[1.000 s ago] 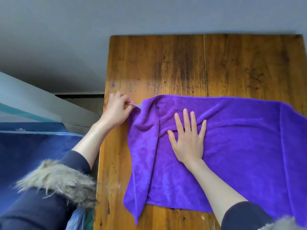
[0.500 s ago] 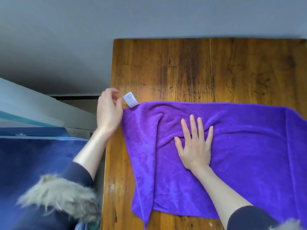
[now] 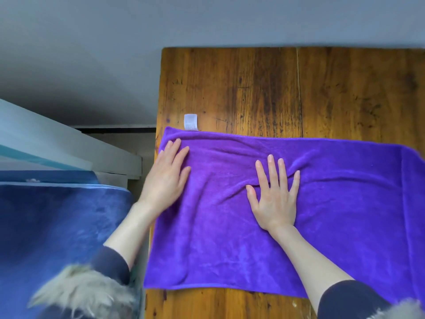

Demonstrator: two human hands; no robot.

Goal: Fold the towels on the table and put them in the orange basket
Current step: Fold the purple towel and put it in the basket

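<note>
A purple towel (image 3: 333, 222) lies spread across the wooden table (image 3: 253, 88), running off the right edge of the view. Its white label (image 3: 190, 122) sticks out at the far left corner. My left hand (image 3: 166, 178) lies flat with straight fingers on the towel's left edge, by the table's left side. My right hand (image 3: 274, 195) presses flat on the towel's middle, fingers spread over a few wrinkles. The orange basket is not in view.
The far half of the table is bare wood. Left of the table stand a blue padded surface (image 3: 57, 226) and a pale frame (image 3: 69, 150). A grey wall (image 3: 207, 19) rises behind the table.
My left hand has let go of the towel's labelled corner and now lies flat on the left edge. The folded-over left flap has been spread out flat. My right hand stays pressed in place.
</note>
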